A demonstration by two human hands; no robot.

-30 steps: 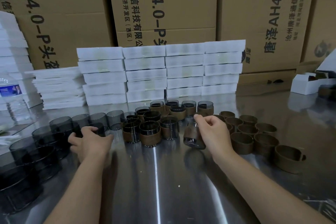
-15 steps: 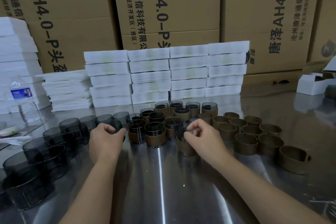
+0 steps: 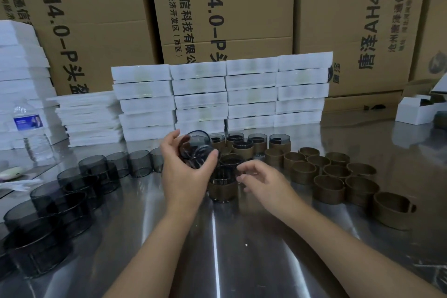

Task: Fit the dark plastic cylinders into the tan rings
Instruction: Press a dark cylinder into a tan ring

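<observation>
Two bare hands work low over a shiny metal table (image 3: 242, 261). The left hand (image 3: 187, 174) grips one dark plastic cylinder (image 3: 196, 146) between its thumb and curled fingers, holding it clear of the table and tilted. The right hand (image 3: 263, 182) hovers beside it with its fingers loosely curled and nothing in them. Its fingertips (image 3: 242, 178) are just beside a fitted cylinder (image 3: 222, 186) that stands upright with a tan band around its lower half. More fitted pieces (image 3: 243, 147) stand in a tight group behind the hands. To the right sit the empty tan rings (image 3: 335, 172), upright and packed close in rows, the nearest one (image 3: 393, 209) slightly apart at the front. To the left, the loose dark cylinders (image 3: 96, 169) curve in a line from the middle of the table toward the near left edge, several of them touching. Behind everything, stacks of white boxes (image 3: 222, 94) stand in front of tall cardboard cartons (image 3: 225, 12) printed with dark lettering. A clear water bottle (image 3: 29, 130) stands at the far left, and an open white box (image 3: 416, 110) lies at the far right.
</observation>
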